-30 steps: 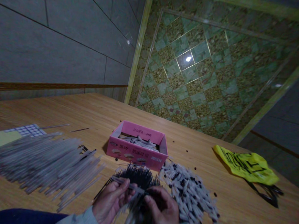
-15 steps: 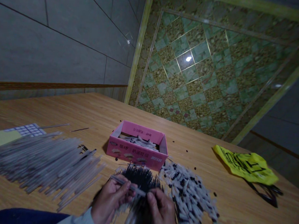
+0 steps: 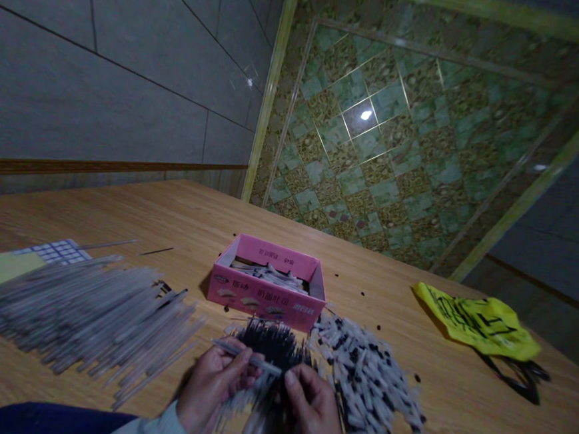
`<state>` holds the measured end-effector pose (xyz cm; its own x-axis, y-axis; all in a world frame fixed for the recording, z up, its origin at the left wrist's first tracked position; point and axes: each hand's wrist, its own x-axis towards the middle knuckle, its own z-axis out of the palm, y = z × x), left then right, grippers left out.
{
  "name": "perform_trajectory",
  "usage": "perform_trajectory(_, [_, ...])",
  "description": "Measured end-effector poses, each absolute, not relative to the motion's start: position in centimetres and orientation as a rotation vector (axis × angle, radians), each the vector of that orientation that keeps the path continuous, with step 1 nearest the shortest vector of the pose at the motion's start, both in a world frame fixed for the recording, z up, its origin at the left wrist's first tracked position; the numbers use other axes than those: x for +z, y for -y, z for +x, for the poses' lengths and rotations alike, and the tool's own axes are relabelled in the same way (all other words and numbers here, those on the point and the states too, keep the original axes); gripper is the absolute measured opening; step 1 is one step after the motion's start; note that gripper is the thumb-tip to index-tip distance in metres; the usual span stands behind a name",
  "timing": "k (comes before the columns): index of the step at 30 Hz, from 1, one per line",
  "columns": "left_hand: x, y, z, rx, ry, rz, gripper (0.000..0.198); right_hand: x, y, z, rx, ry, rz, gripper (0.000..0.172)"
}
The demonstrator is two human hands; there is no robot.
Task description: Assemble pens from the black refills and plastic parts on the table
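Observation:
Across the front of me lies a slim translucent pen barrel point(image 3: 246, 356), tilted down to the right. My left hand point(image 3: 216, 382) is closed around it, with thumb and fingers along its length. At its right end, the fingertips of my right hand point(image 3: 315, 406) are pinched together; any small part between them is hidden. Beneath and behind both hands spreads a heap of thin dark-tipped sticks point(image 3: 272, 343), partly covered by the hands. Just beyond it stands an open pink box point(image 3: 263, 302) with similar thin pieces inside.
Many long clear tubes point(image 3: 82, 308) lie in a pile on the left, near a checked cloth point(image 3: 63, 251) and a pale yellow sheet point(image 3: 4, 269). Short whitish pieces with black ends point(image 3: 367, 377) are heaped at right. Farther right lies a yellow bag point(image 3: 482, 322) on the wooden table point(image 3: 170, 207).
Both hands keep almost the same pose, with the pen barrel still between them. The whole view has shifted very slightly.

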<state>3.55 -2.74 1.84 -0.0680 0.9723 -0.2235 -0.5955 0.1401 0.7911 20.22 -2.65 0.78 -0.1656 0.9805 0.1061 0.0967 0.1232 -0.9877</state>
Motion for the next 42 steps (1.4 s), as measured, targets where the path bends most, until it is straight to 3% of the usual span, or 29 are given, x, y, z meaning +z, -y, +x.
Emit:
perform_trajectory(13, [1.8,2.6,3.5,1.366,-0.924,0.557,0.032,2.5,3.1,20.9,0.693,1.831,-1.277,0.013])
perform_trajectory(18, [2.0,2.7,3.6,1.361,-0.955,0.545,0.036,3.2,3.4,21.0,0.488,1.984,-1.226,0.013])
perform_trajectory(22, [2.1,2.8,3.7,1.364,-0.914,0.556,0.036,2.1,3.2,20.6,0.582,1.892,-1.215,0.028])
perform_trajectory(27, [2.1,2.9,3.6,1.360,-0.891,0.602,0.033,0.4,2.8,19.6,1.245,1.456,-1.225,0.051])
perform_trajectory(29, [2.1,2.8,3.4,1.376,-0.907,0.568,0.034,0.6,2.9,19.5,1.254,1.446,-1.193,0.047])
perform_trajectory(33, [1.8,2.6,3.3,1.400,-0.930,0.544,0.034,1.4,3.1,19.7,0.882,1.632,-1.138,0.029])
perform_trajectory(38, [1.5,2.5,3.5,1.360,-0.898,0.590,0.034,1.1,3.1,20.1,0.868,1.691,-1.290,0.043])
perform_trajectory(42, [1.4,2.4,3.5,1.386,-0.934,0.558,0.034,1.3,3.0,20.0,0.800,1.752,-1.194,0.026])
